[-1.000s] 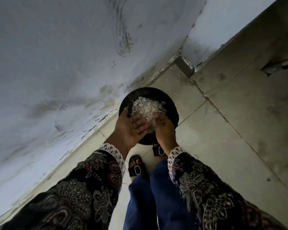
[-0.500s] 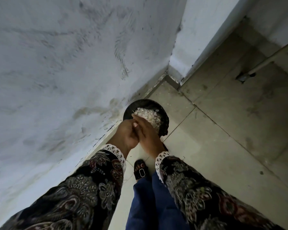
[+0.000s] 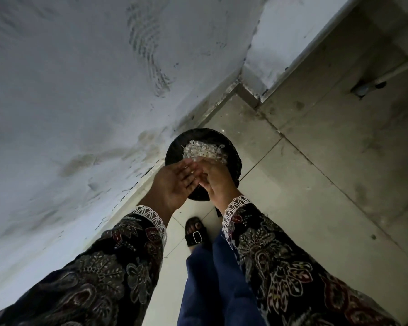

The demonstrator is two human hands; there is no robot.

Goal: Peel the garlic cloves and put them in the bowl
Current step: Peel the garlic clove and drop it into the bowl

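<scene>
Since a moment ago your left hand has spread flat, fingers touching your curled right hand above the bin; its hold is unclear.

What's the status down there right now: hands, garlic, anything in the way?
Left hand open, palm up. Right hand meets it, grip unclear. Both over black bowl heaped with pale garlic skins. No clove visible. Nothing in the way.

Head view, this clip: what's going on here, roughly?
A person stands on a tiled floor by a grey wall, both hands held together over a round black container on the floor that holds a heap of pale papery garlic skins. The left hand is open, palm up; the right hand meets its fingertips, with a small pale bit between them. Whether that is a clove or skin is unclear.
</scene>
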